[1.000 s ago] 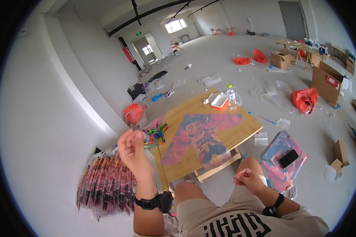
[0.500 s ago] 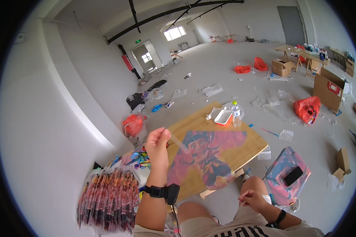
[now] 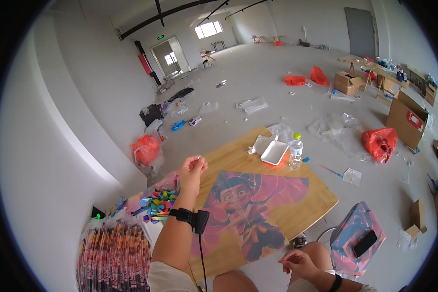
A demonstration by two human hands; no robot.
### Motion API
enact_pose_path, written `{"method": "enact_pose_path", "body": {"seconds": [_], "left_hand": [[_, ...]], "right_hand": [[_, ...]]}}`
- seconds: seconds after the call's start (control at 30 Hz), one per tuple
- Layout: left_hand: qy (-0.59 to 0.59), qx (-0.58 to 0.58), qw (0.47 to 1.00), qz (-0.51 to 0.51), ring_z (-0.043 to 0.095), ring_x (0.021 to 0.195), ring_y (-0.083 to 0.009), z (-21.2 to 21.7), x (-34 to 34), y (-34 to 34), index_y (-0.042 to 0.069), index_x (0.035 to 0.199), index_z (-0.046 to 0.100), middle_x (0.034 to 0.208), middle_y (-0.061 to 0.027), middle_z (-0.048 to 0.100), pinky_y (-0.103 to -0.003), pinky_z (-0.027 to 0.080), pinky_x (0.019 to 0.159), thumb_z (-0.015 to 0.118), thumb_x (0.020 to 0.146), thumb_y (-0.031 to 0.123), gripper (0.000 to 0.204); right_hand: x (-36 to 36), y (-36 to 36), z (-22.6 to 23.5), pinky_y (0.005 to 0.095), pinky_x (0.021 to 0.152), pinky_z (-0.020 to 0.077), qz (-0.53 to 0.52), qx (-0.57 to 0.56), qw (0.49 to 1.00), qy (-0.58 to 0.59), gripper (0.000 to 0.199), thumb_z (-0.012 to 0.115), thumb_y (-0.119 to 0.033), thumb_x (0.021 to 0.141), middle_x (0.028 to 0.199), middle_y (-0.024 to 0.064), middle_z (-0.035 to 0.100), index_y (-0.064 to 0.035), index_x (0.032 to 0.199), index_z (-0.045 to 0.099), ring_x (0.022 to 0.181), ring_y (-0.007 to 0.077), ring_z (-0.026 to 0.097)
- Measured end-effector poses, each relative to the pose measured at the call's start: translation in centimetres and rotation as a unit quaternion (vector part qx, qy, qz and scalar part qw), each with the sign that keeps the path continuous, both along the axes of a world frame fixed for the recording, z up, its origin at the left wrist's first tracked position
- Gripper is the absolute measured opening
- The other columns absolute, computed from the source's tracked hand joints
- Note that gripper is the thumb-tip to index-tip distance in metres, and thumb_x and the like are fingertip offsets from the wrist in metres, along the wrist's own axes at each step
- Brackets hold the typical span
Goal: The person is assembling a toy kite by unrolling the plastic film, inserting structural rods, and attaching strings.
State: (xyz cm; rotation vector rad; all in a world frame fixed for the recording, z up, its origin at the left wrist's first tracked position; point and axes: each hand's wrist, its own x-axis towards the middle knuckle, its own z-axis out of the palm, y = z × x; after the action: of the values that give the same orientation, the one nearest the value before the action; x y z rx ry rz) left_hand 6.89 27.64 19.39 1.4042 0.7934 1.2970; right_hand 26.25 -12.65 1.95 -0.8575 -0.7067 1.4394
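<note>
On the wooden table (image 3: 321, 202), a printed sheet (image 3: 246, 214) is laid flat; its spreading-out can be judged done, while no fastening or folding of it is shown, and how much is left cannot be told. Just left of the sheet's far left corner, the left hand (image 3: 193, 168) is raised with thumb and fingers pinched close; whether something thin is held cannot be told. Off the table's near side, the right hand (image 3: 297, 263) is loosely curled, its fingertips narrowly spaced, and nothing can be made out in it. Beyond the sheet's far edge, a tray (image 3: 275, 153) and a bottle (image 3: 296, 153) are set, so room that way is limited; more bare wood is left toward the table's right corner. At the near side, the sheet is brought close to the table's rim, and an overhang cannot be ruled out. To the left, space is taken up by heaped ribbons (image 3: 158, 204) and wrapped packs (image 3: 114, 258). On the right, apart from the table, a phone (image 3: 365, 243) is rested on a printed panel (image 3: 348, 219).
</note>
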Motion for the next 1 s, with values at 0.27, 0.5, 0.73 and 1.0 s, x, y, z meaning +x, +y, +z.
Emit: {"method": "enact_pose_path", "body": {"seconds": [0.27,0.5,0.73,1.0], "left_hand": [[0.033,-0.104,0.994,0.025,0.062,0.089,-0.0118,-9.6,1.7,11.9,0.009,0.108,0.062,0.098,-0.0009,0.063,-0.028,0.053,0.081,0.069,0.094,0.018,0.018],[0.141,-0.026,0.983,0.112,0.062,0.085,-0.01,-19.4,2.1,18.8,0.008,0.105,0.068,0.094,-0.0005,0.067,-0.025,0.049,0.073,0.073,0.089,0.02,0.021],[0.209,0.018,0.972,0.11,0.062,0.081,-0.0138,-27.5,0.0,24.3,0.002,0.096,0.073,0.089,-0.0043,0.07,-0.027,0.047,0.072,0.077,0.085,0.025,0.026],[0.258,-0.05,0.957,0.124,0.065,0.081,-0.016,-29.2,0.8,25.0,0.005,0.099,0.076,0.088,-0.006,0.073,-0.029,0.048,0.074,0.077,0.082,0.033,0.033]], "right_hand": [[-1.0,6.4,-1.0,0.0294,0.059,0.0462,0.056,-0.04,0.997,0.036,0.036,0.053,-0.028,0.102,0.088,0.0047,0.059,-0.0014,0.124,0.063,0.075,0.0159,0.059],[0.1,11.0,-0.7,0.0284,0.066,0.0494,0.11,-0.145,0.976,0.12,0.046,0.049,-0.033,0.103,0.097,0.0042,0.059,-0.0052,0.14,0.052,0.081,0.0136,0.057],[-0.3,13.3,-3.5,0.0266,0.069,0.048,0.14,-0.14,0.968,0.152,0.053,0.051,-0.033,0.103,0.117,0.0023,0.059,-0.0066,0.148,0.041,0.086,0.0129,0.057],[0.3,14.6,-4.1,0.0282,0.08,0.0455,0.145,-0.14,0.954,0.223,0.059,0.053,-0.032,0.102,0.127,0.0034,0.055,-0.0064,0.152,0.036,0.097,0.0171,0.055]]}}
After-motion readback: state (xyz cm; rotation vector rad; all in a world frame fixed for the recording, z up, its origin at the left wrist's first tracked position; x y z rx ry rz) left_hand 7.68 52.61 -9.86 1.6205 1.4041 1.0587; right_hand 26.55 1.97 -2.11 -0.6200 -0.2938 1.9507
